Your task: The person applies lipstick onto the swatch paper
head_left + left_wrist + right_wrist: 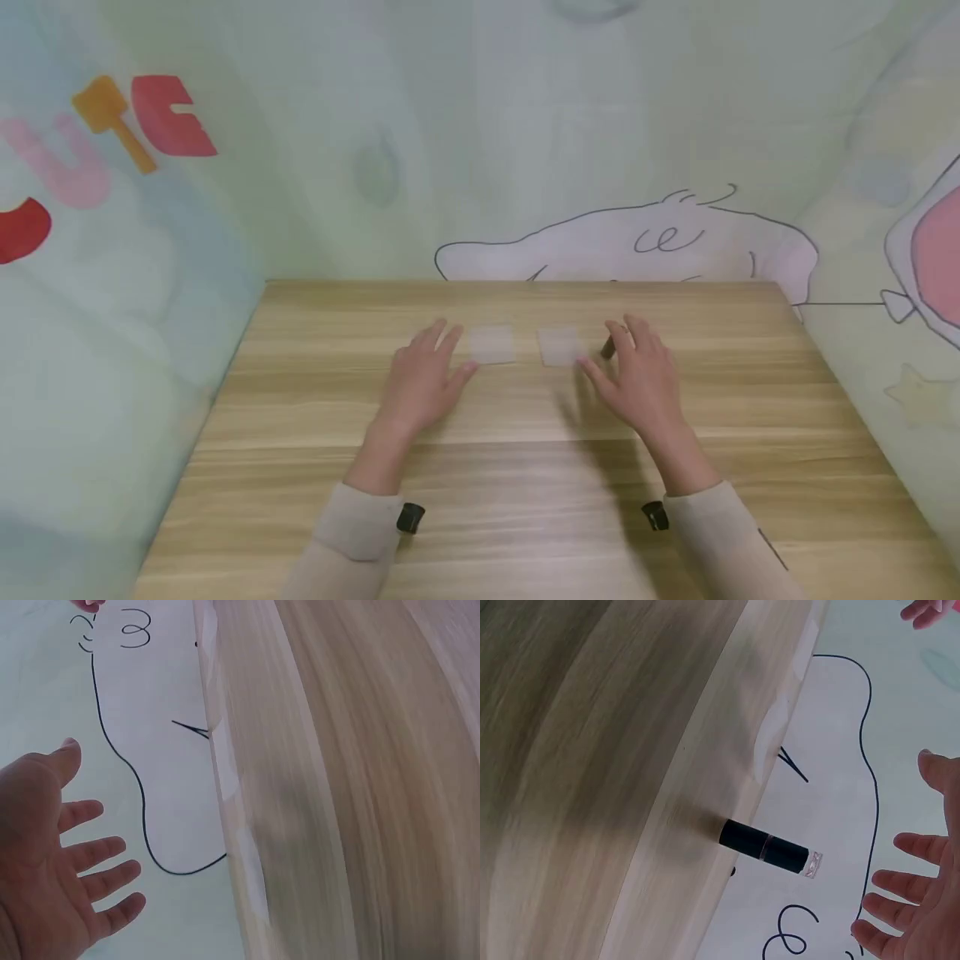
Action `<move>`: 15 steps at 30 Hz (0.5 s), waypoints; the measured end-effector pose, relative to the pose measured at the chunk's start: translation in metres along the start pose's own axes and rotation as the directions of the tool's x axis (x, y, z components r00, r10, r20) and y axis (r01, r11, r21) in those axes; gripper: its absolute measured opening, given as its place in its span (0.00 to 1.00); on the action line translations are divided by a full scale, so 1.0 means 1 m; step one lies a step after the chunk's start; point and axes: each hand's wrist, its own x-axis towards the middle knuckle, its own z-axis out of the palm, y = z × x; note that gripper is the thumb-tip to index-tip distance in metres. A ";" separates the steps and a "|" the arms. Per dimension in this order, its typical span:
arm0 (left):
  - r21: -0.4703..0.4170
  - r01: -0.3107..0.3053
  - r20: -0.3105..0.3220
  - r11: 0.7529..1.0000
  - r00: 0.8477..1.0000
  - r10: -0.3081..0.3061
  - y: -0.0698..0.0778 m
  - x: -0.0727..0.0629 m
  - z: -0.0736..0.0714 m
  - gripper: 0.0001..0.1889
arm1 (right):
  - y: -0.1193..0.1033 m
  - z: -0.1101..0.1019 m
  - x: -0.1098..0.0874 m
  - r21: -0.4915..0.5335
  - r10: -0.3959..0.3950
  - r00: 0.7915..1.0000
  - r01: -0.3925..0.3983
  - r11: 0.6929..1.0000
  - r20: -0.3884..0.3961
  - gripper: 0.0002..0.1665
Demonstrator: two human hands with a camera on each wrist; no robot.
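Note:
My left hand [423, 379] hovers over the table with its fingers spread, just left of a thin white square [492, 344]. A second white square [558, 346] lies to the right of the first, close to the thumb of my right hand [641, 375]. Both hands are empty, as the left hand [52, 862] and right hand [930, 892] also show in the wrist views. Beyond the right fingers, partly hidden by them, a small dark tube [609, 346] stands upright. In the right wrist view this lipstick-like tube [765, 846] is black with a clear patterned end.
The wood-grain table [480, 517] meets a cartoon-printed backdrop [480, 150] along its far edge. More of that printed cloth rises at the left and right sides. Small black devices sit at both cuffs, one by the left sleeve [352, 521].

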 end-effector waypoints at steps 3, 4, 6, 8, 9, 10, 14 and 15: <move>-0.048 -0.040 -0.013 0.998 0.999 0.039 0.006 0.008 0.007 0.34 | 0.005 -0.001 -0.001 0.026 -0.019 0.997 0.021 0.999 -0.080 0.36; -0.066 -0.052 -0.015 0.996 0.999 0.051 0.009 0.011 0.009 0.34 | 0.006 -0.001 -0.001 0.035 -0.023 0.995 0.026 0.999 -0.100 0.34; -0.100 -0.069 -0.012 0.993 0.998 0.068 0.014 0.016 0.014 0.34 | 0.009 -0.001 -0.002 0.046 -0.027 0.991 0.034 0.998 -0.135 0.32; -0.127 -0.084 -0.009 0.988 0.996 0.084 0.019 0.022 0.018 0.33 | 0.012 -0.001 -0.002 0.048 -0.025 0.987 0.033 0.998 -0.158 0.31; -0.140 -0.088 -0.005 0.986 0.996 0.088 0.022 0.025 0.020 0.33 | 0.013 -0.002 -0.002 0.048 -0.019 0.986 0.027 0.998 -0.164 0.32; -0.145 -0.092 0.001 0.985 0.996 0.093 0.024 0.028 0.022 0.32 | 0.015 -0.002 -0.003 0.048 -0.010 0.986 0.018 0.999 -0.165 0.32; -0.180 -0.106 0.037 0.978 0.993 0.114 0.036 0.037 0.029 0.31 | 0.021 -0.003 -0.005 0.053 0.052 0.989 -0.045 0.998 -0.138 0.31; -0.190 -0.105 0.050 0.976 0.992 0.117 0.040 0.039 0.031 0.31 | 0.022 -0.003 -0.006 0.060 0.070 0.989 -0.062 0.996 -0.128 0.31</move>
